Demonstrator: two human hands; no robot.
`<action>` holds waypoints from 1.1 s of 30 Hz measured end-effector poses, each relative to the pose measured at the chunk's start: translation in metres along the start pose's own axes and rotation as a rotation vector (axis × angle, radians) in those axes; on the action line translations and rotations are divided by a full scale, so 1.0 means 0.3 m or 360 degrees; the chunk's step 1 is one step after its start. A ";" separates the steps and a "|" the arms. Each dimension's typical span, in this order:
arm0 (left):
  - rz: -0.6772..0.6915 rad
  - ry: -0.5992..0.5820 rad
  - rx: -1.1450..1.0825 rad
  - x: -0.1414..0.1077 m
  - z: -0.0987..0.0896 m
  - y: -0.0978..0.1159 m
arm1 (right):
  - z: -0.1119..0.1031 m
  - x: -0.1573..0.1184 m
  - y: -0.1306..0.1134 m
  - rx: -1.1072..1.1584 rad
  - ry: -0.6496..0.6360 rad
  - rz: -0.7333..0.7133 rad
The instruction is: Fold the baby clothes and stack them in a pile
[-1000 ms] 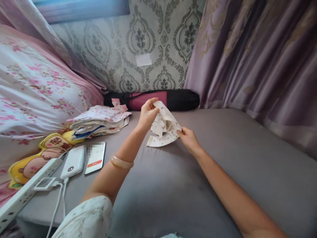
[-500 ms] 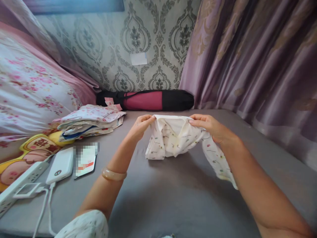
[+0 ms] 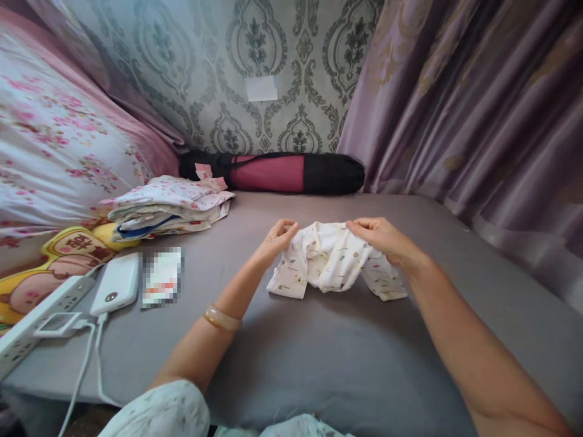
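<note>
A small white baby top (image 3: 334, 258) with a scattered print hangs between my hands, its lower part touching or just over the grey sheet. My left hand (image 3: 280, 238) pinches it at one shoulder, fingers closed. At the other shoulder, my right hand (image 3: 382, 237) grips the cloth between thumb and fingers. The neckline lies between the hands at the top, and a sleeve hangs down on each side.
On the left are a pile of folded clothes (image 3: 170, 206), a yellow cushion (image 3: 64, 255), a power strip (image 3: 40, 321), a white power bank (image 3: 117, 285) with cables, and a blurred flat item (image 3: 161, 278). A black and pink rolled bag (image 3: 268, 173) lies along the wall.
The top is spread straighter, and its right sleeve now hangs down rather than trailing along my right forearm. My view has tilted down slightly.
</note>
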State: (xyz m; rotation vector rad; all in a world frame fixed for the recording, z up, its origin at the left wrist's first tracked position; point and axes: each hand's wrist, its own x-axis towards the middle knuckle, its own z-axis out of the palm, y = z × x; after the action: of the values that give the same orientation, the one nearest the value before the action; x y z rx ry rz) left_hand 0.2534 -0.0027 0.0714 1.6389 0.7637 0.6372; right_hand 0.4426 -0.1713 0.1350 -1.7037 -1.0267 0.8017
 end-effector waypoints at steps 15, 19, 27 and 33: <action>0.0296 -0.0071 0.0456 -0.069 -0.002 0.047 | -0.022 -0.019 -0.018 -0.0146 -0.0009 -0.0132; 0.0148 -0.0177 0.0116 -0.060 -0.084 0.094 | -0.064 -0.031 -0.029 -0.0197 -0.0006 -0.0147; -0.0062 -0.0335 0.0099 -0.034 -0.228 0.199 | -0.115 -0.080 -0.099 -0.0224 -0.0245 -0.0309; 0.0096 -0.0235 0.0212 -0.041 -0.273 0.298 | -0.122 -0.076 -0.139 -0.0612 0.0050 -0.0480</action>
State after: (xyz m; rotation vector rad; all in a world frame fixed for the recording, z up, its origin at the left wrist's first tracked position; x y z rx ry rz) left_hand 0.1964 0.0280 0.1746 1.8154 0.6626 0.5100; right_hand 0.4529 -0.1982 0.1877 -1.8083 -1.4435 0.3977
